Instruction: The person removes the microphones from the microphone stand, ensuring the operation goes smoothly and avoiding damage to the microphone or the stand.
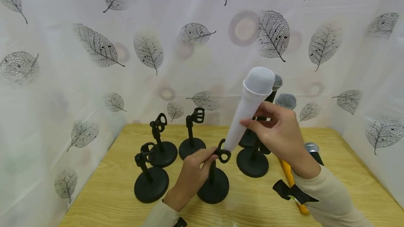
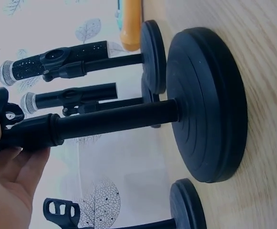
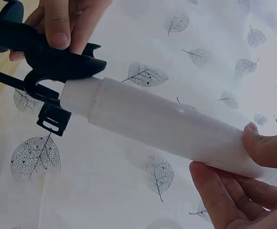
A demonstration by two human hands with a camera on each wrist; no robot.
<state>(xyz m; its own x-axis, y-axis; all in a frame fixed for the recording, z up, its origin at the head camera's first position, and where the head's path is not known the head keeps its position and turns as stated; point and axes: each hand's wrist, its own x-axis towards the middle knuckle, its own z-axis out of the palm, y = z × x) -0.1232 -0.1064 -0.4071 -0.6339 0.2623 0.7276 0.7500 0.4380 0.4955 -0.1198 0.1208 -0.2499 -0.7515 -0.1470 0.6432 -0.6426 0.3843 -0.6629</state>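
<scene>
My right hand pinches a white microphone by its handle, between thumb and fingers. The microphone is tilted, its mesh head up and its tail at the black clip of a desk microphone stand. With thumb and fingers, my left hand grips this stand at the neck just below the clip. The stand's round base is at the wood tabletop in the left wrist view. From the right wrist view, the microphone's narrower end overlaps the clip's opening.
Three black stands with bare clips are at the left, one base nearest. Behind my right hand, stands hold a speckled black microphone and a plain black microphone. An orange rod-like thing and another silver-headed microphone lie rightward. A leaf-print sheet surrounds the table.
</scene>
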